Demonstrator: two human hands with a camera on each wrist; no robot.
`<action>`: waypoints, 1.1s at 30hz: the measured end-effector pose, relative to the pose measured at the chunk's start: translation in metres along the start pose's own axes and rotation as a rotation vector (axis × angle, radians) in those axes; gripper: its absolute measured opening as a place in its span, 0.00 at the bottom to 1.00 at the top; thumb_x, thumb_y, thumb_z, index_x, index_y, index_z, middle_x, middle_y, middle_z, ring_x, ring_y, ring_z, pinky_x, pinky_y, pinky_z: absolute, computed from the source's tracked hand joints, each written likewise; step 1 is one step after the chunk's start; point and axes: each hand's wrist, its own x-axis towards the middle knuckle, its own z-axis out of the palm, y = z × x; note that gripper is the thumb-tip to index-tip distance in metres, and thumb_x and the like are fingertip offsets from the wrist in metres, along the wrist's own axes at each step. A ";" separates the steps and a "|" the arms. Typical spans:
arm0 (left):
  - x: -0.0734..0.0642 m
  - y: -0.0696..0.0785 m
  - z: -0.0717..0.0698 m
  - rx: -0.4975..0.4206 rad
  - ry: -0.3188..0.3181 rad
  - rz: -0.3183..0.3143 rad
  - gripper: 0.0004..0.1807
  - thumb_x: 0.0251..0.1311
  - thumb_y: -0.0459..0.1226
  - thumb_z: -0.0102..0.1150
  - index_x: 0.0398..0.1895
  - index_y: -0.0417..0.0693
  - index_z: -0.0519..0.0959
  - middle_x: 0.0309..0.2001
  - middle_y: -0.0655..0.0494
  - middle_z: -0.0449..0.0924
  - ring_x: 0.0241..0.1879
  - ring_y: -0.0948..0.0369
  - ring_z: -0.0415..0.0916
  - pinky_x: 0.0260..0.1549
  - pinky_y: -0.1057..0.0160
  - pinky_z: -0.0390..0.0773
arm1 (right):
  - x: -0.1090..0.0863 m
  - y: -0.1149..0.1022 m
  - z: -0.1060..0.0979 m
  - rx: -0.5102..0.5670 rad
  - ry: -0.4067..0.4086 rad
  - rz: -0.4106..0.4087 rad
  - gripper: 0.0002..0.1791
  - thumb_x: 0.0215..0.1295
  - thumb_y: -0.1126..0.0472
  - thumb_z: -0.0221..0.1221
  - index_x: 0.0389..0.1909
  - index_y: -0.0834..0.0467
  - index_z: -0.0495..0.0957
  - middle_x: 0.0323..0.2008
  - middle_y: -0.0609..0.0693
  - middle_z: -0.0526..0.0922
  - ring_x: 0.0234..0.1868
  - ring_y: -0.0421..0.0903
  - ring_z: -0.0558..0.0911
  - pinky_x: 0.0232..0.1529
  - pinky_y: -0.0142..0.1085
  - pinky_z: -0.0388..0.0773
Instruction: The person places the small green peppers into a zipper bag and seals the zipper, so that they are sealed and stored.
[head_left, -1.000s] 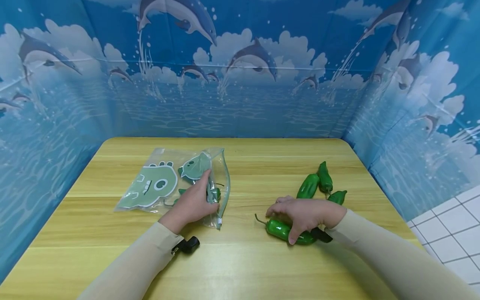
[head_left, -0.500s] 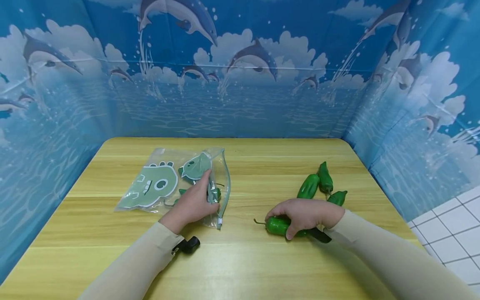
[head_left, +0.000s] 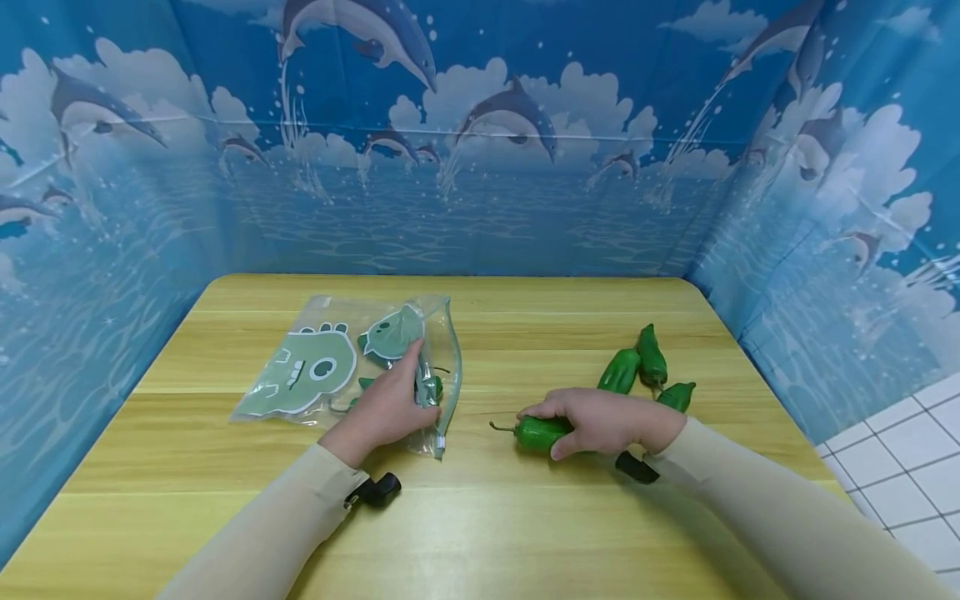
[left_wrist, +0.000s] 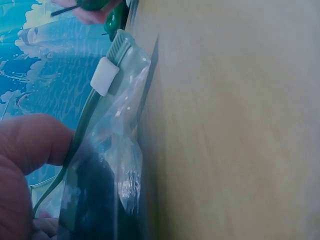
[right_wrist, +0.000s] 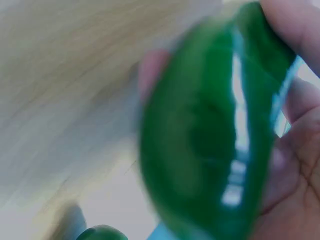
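My right hand (head_left: 600,419) grips a glossy green pepper (head_left: 542,433) by its body, the thin stem pointing left. In the right wrist view, the pepper (right_wrist: 210,130) lies between thumb and fingers, just off the table. My left hand (head_left: 387,410) holds the clear zip bag (head_left: 300,312) near its mouth, the thumb at the green zip edge. A white slider (left_wrist: 105,76) sits at one end of that edge. The bag lies flat, printed with green cartoon monsters, and green peppers (head_left: 433,388) show inside it, partly hidden by the hand.
Several loose green peppers lie behind my right hand, among them one at the back (head_left: 651,357) and one on the right (head_left: 677,396). A dolphin-print curtain (head_left: 480,200) stands along the table's (head_left: 480,533) back and sides. White tiles (head_left: 907,450) appear at the right.
My right hand has closed around the pepper, lifted it slightly and carried it a little left, toward the bag. The left hand and the bag have stayed in place.
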 end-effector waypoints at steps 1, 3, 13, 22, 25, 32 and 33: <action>0.000 0.000 0.000 -0.002 -0.002 -0.002 0.65 0.55 0.45 0.74 0.88 0.52 0.38 0.82 0.42 0.60 0.69 0.46 0.74 0.60 0.46 0.81 | 0.001 0.000 0.000 0.000 0.013 0.002 0.36 0.70 0.54 0.69 0.78 0.46 0.70 0.61 0.47 0.80 0.60 0.46 0.80 0.61 0.48 0.78; 0.000 0.001 0.000 -0.003 -0.004 -0.006 0.65 0.55 0.45 0.74 0.88 0.53 0.38 0.82 0.42 0.59 0.69 0.46 0.74 0.59 0.46 0.81 | 0.002 0.000 0.000 -0.013 0.042 0.004 0.36 0.71 0.54 0.68 0.78 0.46 0.69 0.59 0.46 0.80 0.55 0.43 0.80 0.57 0.45 0.79; 0.000 0.000 -0.001 0.002 -0.003 -0.002 0.65 0.55 0.45 0.74 0.88 0.52 0.39 0.82 0.42 0.60 0.68 0.46 0.75 0.60 0.45 0.81 | 0.013 -0.003 -0.005 -0.047 0.188 0.002 0.36 0.74 0.56 0.65 0.80 0.50 0.66 0.53 0.49 0.79 0.43 0.41 0.76 0.44 0.37 0.76; 0.000 0.000 -0.001 0.003 -0.002 0.002 0.65 0.54 0.45 0.74 0.88 0.52 0.39 0.81 0.42 0.61 0.67 0.45 0.76 0.59 0.46 0.82 | 0.023 -0.006 -0.011 -0.014 0.219 0.023 0.36 0.73 0.56 0.66 0.80 0.49 0.67 0.51 0.49 0.79 0.42 0.42 0.76 0.41 0.37 0.76; 0.001 0.000 -0.001 0.004 -0.001 0.007 0.65 0.54 0.45 0.74 0.88 0.51 0.39 0.81 0.41 0.61 0.67 0.45 0.76 0.59 0.46 0.82 | 0.025 -0.009 -0.012 -0.005 0.242 0.026 0.36 0.72 0.56 0.67 0.79 0.50 0.69 0.51 0.49 0.80 0.43 0.42 0.77 0.42 0.37 0.76; 0.000 0.000 -0.001 0.010 -0.003 0.009 0.65 0.55 0.44 0.74 0.88 0.51 0.38 0.81 0.41 0.60 0.69 0.44 0.74 0.60 0.45 0.81 | 0.032 -0.009 -0.013 0.029 0.292 0.050 0.34 0.71 0.55 0.69 0.77 0.48 0.72 0.55 0.48 0.82 0.42 0.41 0.79 0.40 0.37 0.79; 0.000 0.000 -0.001 0.010 -0.003 0.008 0.65 0.54 0.44 0.73 0.88 0.51 0.38 0.81 0.41 0.60 0.68 0.45 0.75 0.60 0.45 0.82 | 0.033 -0.009 -0.014 0.029 0.296 0.050 0.34 0.71 0.55 0.68 0.77 0.48 0.72 0.55 0.49 0.82 0.42 0.42 0.79 0.40 0.37 0.79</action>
